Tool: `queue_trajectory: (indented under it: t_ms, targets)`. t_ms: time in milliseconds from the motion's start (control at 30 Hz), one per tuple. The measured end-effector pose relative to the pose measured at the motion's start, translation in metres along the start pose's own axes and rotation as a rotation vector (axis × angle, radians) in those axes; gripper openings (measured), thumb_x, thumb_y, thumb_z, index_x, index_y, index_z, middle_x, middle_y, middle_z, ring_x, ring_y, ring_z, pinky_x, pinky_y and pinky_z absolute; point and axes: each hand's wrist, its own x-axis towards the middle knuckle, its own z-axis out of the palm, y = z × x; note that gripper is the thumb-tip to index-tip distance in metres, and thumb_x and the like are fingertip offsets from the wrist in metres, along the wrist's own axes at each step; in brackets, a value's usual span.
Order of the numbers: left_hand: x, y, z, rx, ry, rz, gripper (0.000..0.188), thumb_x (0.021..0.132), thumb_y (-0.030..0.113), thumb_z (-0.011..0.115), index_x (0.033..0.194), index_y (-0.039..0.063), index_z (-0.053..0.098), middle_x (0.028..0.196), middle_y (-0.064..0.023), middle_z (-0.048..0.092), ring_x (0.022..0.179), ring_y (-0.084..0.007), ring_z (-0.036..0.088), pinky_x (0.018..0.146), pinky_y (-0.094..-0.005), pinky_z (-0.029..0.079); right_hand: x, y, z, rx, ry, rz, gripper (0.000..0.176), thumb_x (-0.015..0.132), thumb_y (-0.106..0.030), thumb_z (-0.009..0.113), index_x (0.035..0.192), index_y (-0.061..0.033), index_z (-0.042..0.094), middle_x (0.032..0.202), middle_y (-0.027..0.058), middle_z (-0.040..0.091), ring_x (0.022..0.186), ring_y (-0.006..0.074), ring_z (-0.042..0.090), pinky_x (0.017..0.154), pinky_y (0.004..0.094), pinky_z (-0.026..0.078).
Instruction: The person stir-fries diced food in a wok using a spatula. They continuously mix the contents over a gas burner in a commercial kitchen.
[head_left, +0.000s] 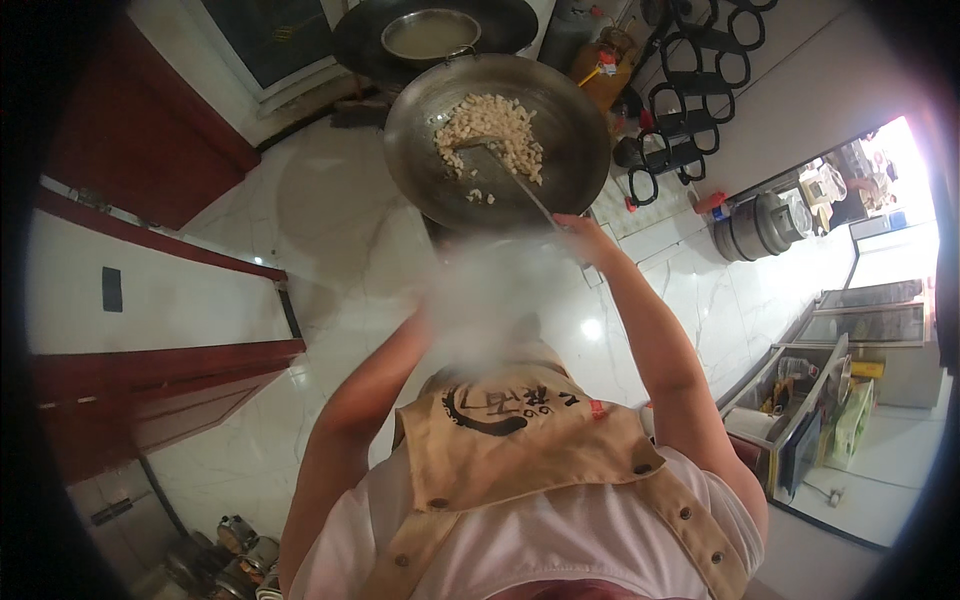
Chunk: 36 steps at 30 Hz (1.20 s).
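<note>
A large metal wok (420, 180) stands in front of me, with small pale chopped pieces of food (499, 124) heaped in it. My right hand (583, 238) grips the handle of a long metal spatula (517, 178) at the wok's near right rim. The spatula's blade rests among the pieces. A whitish blur, like steam or a smudge on the lens, covers my left hand and the area below the wok; only that forearm (382, 375) shows. Behind the wok, a round metal bowl of cloudy liquid (430, 34) sits in a second dark wok (360, 37).
Gas cylinders (600, 64) stand behind at the right, beside a black rack with ring-shaped parts (679, 82). A metal keg-like container (754, 229) is farther right. Red-framed doors (142, 120) lie left, and a glass-sided cabinet (787, 405) holds items at the lower right.
</note>
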Motion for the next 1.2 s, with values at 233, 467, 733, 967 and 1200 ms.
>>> queue_trajectory:
  t_ms: [233,467,733,967,1200]
  targets:
    - [0.166,0.058,0.064,0.486,-0.166,0.573,0.031,0.078,0.017,0.064,0.105,0.004,0.067,0.122,-0.0140,0.066,0.118,-0.0304,0.059,0.097,-0.0454,0.047,-0.054,0.032,-0.001,0.302,-0.207,0.154,0.052,0.095,-0.016,0.053,0.146,-0.0156,0.050,0.079,0.0043,0.057,0.054,0.0101,0.051,0.044,0.0274,0.041]
    - [0.170,0.139,0.161,-0.017,0.044,0.391,0.019,0.072,0.026,0.065,0.065,0.010,0.057,0.064,-0.0098,0.060,0.072,-0.0330,0.063,0.072,-0.0470,0.047,-0.102,0.010,-0.131,-0.024,-0.354,0.259,0.052,0.097,-0.013,0.045,0.148,-0.0214,0.048,0.074,0.0039,0.056,0.047,0.0102,0.050,0.041,0.0287,0.044]
    - [0.278,0.061,0.117,0.365,-0.086,0.279,0.033,0.085,0.032,0.065,0.061,0.009,0.064,0.066,-0.0131,0.064,0.069,-0.0334,0.064,0.070,-0.0455,0.045,0.059,0.061,-0.099,-0.182,-0.192,-0.396,0.050,0.093,-0.009,0.050,0.143,-0.0126,0.046,0.082,0.0173,0.062,0.060,0.0330,0.062,0.054,0.0428,0.050]
    - [0.286,0.083,0.144,0.356,-0.132,0.224,0.035,0.086,0.033,0.064,0.062,0.008,0.063,0.065,-0.0124,0.064,0.069,-0.0334,0.064,0.073,-0.0448,0.046,0.056,0.082,-0.127,-0.347,-0.209,-0.510,0.053,0.090,-0.005,0.051,0.142,-0.0117,0.044,0.097,0.0271,0.064,0.089,0.0467,0.063,0.075,0.0533,0.050]
    - [0.275,0.170,0.210,-0.025,0.099,0.061,0.033,0.085,0.035,0.067,0.064,0.011,0.061,0.068,-0.0111,0.065,0.068,-0.0346,0.064,0.073,-0.0467,0.046,-0.022,0.019,-0.234,-0.461,-0.417,0.006,0.053,0.094,-0.008,0.050,0.146,-0.0181,0.047,0.094,0.0277,0.066,0.091,0.0458,0.065,0.080,0.0480,0.051]
